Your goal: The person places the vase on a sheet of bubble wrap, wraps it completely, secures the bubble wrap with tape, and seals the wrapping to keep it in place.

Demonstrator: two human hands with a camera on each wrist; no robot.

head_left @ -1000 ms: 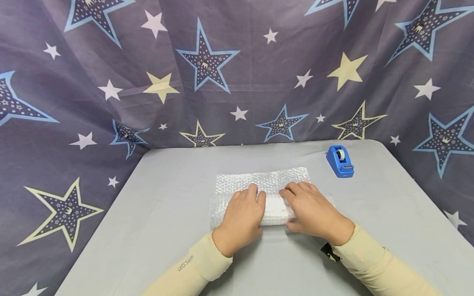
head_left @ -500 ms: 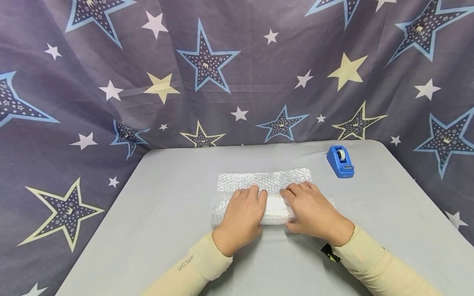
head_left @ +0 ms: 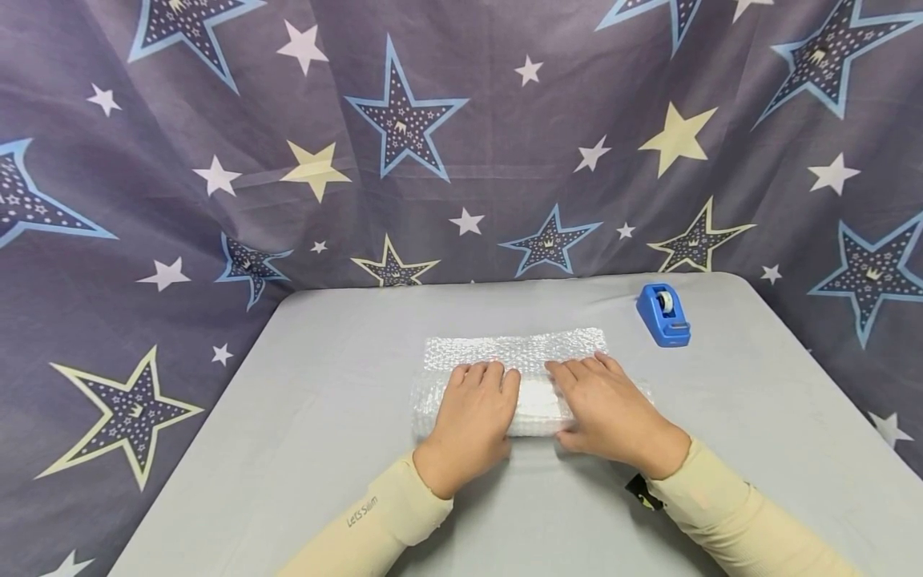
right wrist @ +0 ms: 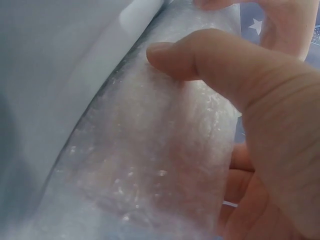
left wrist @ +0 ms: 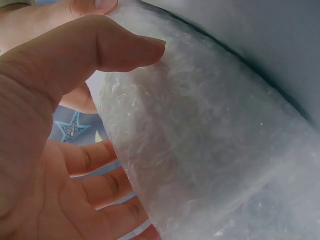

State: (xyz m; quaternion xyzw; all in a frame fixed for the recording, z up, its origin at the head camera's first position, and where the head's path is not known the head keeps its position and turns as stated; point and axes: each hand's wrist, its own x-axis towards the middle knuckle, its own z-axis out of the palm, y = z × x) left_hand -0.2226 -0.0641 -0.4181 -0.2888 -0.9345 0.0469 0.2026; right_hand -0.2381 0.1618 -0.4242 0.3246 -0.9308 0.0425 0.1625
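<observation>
Here, your left hand and right hand both grip the rolled bubble wrap, thumbs on the near side; a blue tape dispenser sits farther back.

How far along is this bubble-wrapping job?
Looks done: the near part of the wrap is formed into a rounded roll.
In hand: the left hand and right hand grip that roll.
Probably left: rolling up the flat flap beyond it, then perhaps taping; the blue tape dispenser stands apart, untouched.
</observation>
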